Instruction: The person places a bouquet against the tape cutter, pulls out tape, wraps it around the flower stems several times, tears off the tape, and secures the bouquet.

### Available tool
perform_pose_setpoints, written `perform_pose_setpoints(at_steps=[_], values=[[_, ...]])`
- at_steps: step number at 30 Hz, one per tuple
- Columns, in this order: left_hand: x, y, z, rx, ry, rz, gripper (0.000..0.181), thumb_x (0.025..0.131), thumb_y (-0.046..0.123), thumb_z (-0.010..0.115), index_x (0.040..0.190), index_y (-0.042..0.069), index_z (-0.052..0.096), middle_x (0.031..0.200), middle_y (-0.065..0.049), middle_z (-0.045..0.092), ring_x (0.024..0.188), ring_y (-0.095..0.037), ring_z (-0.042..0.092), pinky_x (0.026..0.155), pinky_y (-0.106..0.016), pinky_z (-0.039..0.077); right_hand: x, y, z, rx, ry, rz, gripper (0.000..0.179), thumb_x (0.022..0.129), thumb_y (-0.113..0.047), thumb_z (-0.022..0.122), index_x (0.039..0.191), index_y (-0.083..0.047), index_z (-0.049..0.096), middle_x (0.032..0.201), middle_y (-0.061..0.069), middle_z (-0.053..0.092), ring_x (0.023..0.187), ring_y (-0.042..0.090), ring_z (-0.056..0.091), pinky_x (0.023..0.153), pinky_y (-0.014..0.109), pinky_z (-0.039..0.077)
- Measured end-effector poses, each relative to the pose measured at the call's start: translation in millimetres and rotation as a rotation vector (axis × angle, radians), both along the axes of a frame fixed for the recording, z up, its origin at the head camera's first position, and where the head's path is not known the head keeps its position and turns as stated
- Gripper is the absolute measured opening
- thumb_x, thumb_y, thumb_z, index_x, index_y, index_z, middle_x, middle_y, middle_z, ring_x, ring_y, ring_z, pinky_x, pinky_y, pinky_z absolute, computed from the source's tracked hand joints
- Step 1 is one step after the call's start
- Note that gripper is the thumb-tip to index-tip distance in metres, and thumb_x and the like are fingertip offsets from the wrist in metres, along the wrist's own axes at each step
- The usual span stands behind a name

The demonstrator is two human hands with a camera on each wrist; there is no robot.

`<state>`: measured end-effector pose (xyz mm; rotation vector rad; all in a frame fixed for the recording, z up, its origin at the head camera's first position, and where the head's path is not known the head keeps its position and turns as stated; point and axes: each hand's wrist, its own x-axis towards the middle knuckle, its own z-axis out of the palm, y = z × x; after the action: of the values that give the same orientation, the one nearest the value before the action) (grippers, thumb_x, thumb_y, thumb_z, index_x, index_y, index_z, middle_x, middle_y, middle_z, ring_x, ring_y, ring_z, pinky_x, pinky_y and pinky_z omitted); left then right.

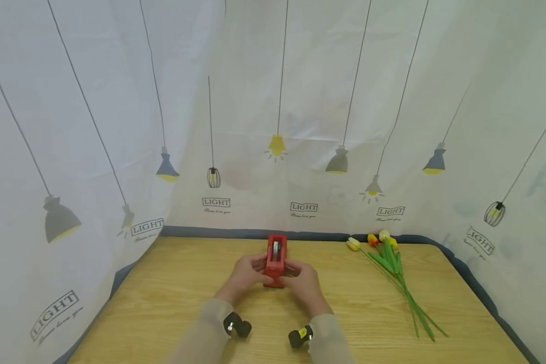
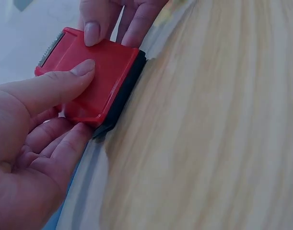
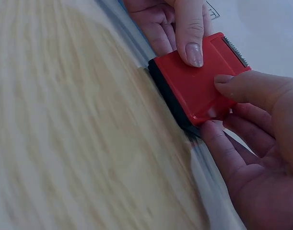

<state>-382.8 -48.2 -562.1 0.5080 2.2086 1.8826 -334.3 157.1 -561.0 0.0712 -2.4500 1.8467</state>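
A red tape dispenser (image 1: 275, 274) with a black base stands on the wooden table, between both hands in the head view. My left hand (image 1: 247, 273) holds its left side, thumb on the red near face. From the right, my right hand (image 1: 306, 284) grips it in mirrored fashion, its thumb pressed on that same face. The left wrist view shows the dispenser (image 2: 110, 72) with a serrated metal edge along one end. Fingertips of both hands sit low at the black base (image 3: 168, 96) in the right wrist view. An opening in the top shows something pale and dark inside.
Artificial tulips (image 1: 393, 263) with yellow, orange and white heads and long green stems lie on the table at the right. Behind the wooden table (image 1: 177, 283) hangs a white curtain (image 1: 255, 101) printed with lamps. A dark blue band runs along the table's back and sides.
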Motion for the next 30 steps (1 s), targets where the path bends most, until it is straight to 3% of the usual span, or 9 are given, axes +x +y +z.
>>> perform_pose_setpoints(at_steps=[10,20,30], values=[[0.2,29.6,-3.9,0.024,-0.012,0.021,0.086,0.080,-0.004,0.089,0.155,-0.001,0.049,0.153,-0.022,0.057,0.141,-0.035,0.059,0.111,-0.040,0.054,-1.3,27,-0.8,0.018,0.010,0.007,0.048,0.092,-0.005,0.081,0.138,-0.006,0.070,0.141,0.019,0.069,0.129,0.038,0.069,0.104,0.047,0.060],[1.7,37.1,-2.9,0.025,0.000,0.010,0.085,0.082,-0.003,0.087,0.157,0.001,0.047,0.156,-0.021,0.055,0.142,-0.035,0.058,0.113,-0.041,0.054,-2.9,33,-2.3,0.059,0.065,0.028,0.047,0.095,-0.001,0.076,0.141,-0.002,0.067,0.143,0.021,0.067,0.131,0.039,0.067,0.103,0.043,0.060],[1.3,50.4,-3.1,0.040,-0.001,0.031,0.084,0.085,-0.001,0.086,0.158,0.005,0.047,0.158,-0.017,0.055,0.141,-0.032,0.060,0.113,-0.041,0.054,-2.0,43,0.5,0.126,0.072,0.023,0.048,0.098,-0.002,0.073,0.145,-0.006,0.064,0.147,0.019,0.065,0.135,0.039,0.065,0.109,0.050,0.057]])
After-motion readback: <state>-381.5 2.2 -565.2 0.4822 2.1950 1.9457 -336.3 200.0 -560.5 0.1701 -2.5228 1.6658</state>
